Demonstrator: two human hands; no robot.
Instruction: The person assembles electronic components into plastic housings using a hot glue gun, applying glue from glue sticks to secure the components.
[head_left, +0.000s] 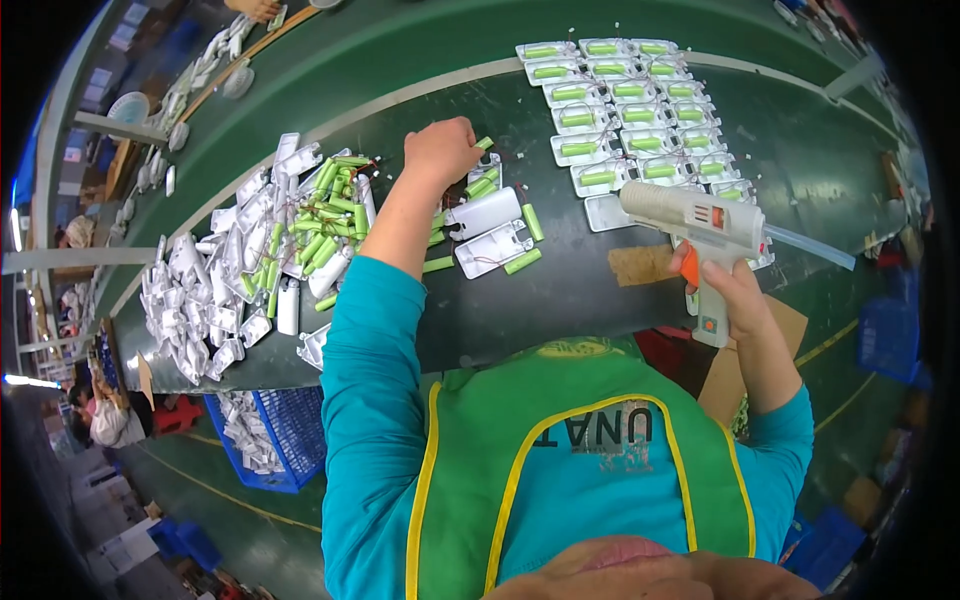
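Note:
My right hand [738,295] grips a white hot glue gun [708,285] by its handle, a finger at the orange trigger. A translucent glue stick [815,246] sticks out of its back end. Its nozzle points left, over a white plastic shell [607,213] at the near end of the rows. My left hand [440,155] is closed, knuckles up, with a green battery cell [485,143] at its fingertips; the exact grip is partly hidden. Below that hand lie loose wired green cells and white shells [490,250].
Rows of white shells with green cells [637,116] cover the right of the dark bench. A heap of white shells [205,295] and green cells [320,250] lies left. A brown patch [640,266] is near the front edge. A blue crate [285,435] stands below.

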